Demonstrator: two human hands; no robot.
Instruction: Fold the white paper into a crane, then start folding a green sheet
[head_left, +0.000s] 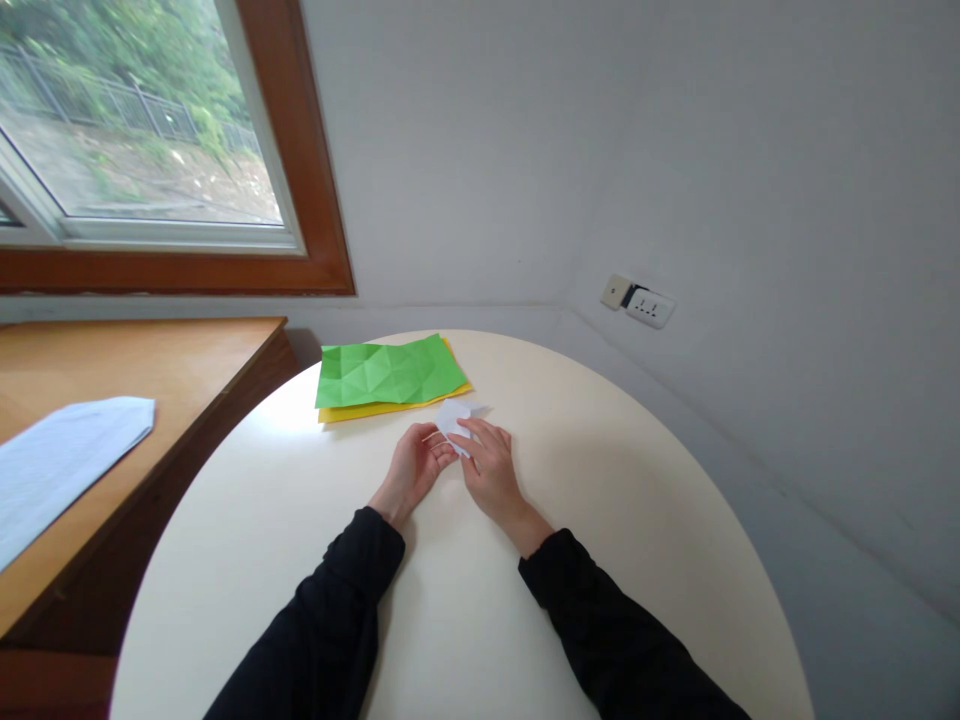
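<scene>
A small folded piece of white paper (453,417) is held between my two hands, just above the round table. My left hand (417,462) grips its left side, palm turned partly up and fingers curled under it. On the other side, my right hand (489,462) has its fingers closed over the paper's right and lower part, hiding some of it. A thin pointed tip of the paper sticks out to the upper right. Just beyond my hands lies a creased green sheet of paper (390,370) on top of a yellow sheet (360,411).
The round white table (600,600) carries all of this. A wooden desk (187,350) with a folded light-blue cloth (82,450) stands at the left. Behind are a wood-framed window (330,200) and a wall socket (649,307).
</scene>
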